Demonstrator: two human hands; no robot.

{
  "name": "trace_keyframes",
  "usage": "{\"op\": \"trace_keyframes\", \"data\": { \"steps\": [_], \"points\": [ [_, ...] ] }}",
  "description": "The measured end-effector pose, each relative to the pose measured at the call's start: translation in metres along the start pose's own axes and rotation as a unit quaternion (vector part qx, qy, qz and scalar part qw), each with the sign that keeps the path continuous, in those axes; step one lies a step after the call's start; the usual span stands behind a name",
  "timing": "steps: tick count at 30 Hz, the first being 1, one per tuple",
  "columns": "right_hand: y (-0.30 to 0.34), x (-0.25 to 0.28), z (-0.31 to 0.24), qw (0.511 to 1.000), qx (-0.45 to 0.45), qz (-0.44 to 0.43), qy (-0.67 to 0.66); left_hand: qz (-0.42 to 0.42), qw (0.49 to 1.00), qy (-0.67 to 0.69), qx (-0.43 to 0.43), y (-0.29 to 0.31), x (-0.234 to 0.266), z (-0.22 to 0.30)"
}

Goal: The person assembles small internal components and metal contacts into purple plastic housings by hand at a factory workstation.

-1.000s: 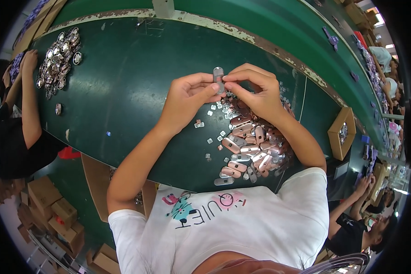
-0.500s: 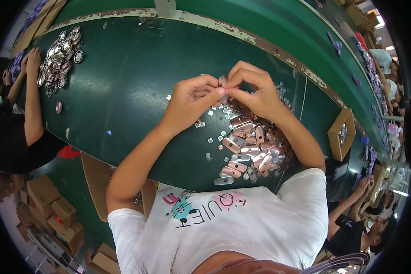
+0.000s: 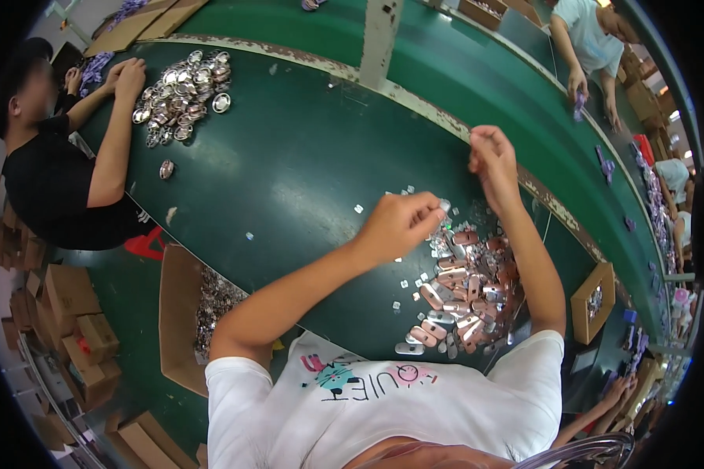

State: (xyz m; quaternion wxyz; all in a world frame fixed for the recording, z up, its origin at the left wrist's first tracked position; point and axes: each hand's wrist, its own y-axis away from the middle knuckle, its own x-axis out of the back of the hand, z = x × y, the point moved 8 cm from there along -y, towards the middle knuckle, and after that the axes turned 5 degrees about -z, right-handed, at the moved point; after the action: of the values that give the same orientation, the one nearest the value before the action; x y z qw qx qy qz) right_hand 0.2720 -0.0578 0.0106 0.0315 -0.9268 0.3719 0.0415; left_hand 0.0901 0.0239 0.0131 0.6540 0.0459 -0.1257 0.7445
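Observation:
My left hand (image 3: 401, 227) is closed, thumb and fingers pinching a small pale, clear-looking piece (image 3: 444, 205) above the near pile. My right hand (image 3: 494, 162) is raised toward the far edge of the table, apart from the left, its fingers curled and the fingertips together; whether anything tiny is between them I cannot make out. Below both hands lies a heap of oblong rose-pink and silver parts (image 3: 451, 275), each with a small dark slot. Tiny clear square pieces (image 3: 396, 306) lie scattered along its left side.
A pile of round shiny metal parts (image 3: 181, 98) sits at the far left, beside a co-worker's hands (image 3: 125, 78). Below the table edge stands a cardboard box (image 3: 181, 313) of small metal parts. An open box (image 3: 594, 303) rests at the right. A metal post (image 3: 379, 43) rises beyond the table.
My hands were together and have moved apart, the right one going up and away. The pale piece stays in the left hand. The whole view has shifted, showing more of the left side.

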Motion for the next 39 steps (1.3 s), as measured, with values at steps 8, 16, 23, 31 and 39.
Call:
{"op": "trace_keyframes", "data": {
  "steps": [8, 16, 23, 31, 39],
  "points": [
    [-0.214, -0.046, -0.024, 0.813, 0.329, 0.086, 0.472, 0.147, 0.906, -0.18, -0.353, 0.044, -0.001, 0.09],
    [-0.315, -0.183, 0.018, 0.696, 0.349, 0.005, 0.628, 0.309, 0.887, 0.172, -0.298, 0.065, 0.073, 0.067],
    [-0.354, -0.176, 0.037, 0.668, 0.284, -0.069, 0.684, 0.342, 0.887, 0.236, -0.201, 0.047, 0.088, 0.053],
    [-0.371, -0.186, 0.045, 0.737, 0.279, -0.11, 0.606, 0.318, 0.895, 0.27, -0.157, 0.046, 0.084, 0.053],
    [-0.361, -0.126, 0.049, 0.799, 0.308, 0.09, 0.509, 0.342, 0.874, 0.341, -0.048, 0.041, 0.078, 0.012]
  ]
}}
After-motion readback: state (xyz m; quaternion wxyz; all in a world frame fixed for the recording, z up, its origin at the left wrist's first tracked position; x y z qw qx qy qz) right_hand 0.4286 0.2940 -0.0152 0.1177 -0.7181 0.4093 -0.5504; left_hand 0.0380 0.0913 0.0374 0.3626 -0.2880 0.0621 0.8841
